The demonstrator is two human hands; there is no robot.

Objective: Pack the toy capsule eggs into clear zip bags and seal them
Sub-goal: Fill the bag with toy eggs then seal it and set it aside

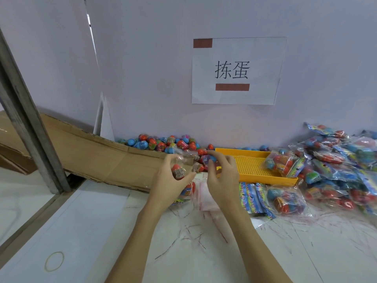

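My left hand (170, 178) grips a clear zip bag (183, 160) with its mouth open toward the right; a red capsule egg (177, 171) shows inside it, with more eggs lower in the bag. My right hand (221, 172) pinches a blue capsule egg (212, 158) at the bag's mouth. A heap of loose red and blue capsule eggs (163, 142) lies against the wall behind my hands. A stack of empty clear zip bags (206, 196) lies on the table under my right hand.
A yellow perforated tray (255, 166) sits right of my hands with a filled bag in it. Several filled bags (336, 160) pile up at the far right, and printed header cards (253, 198) lie beside them. Flattened cardboard (91, 150) and a metal post (30, 119) are on the left.
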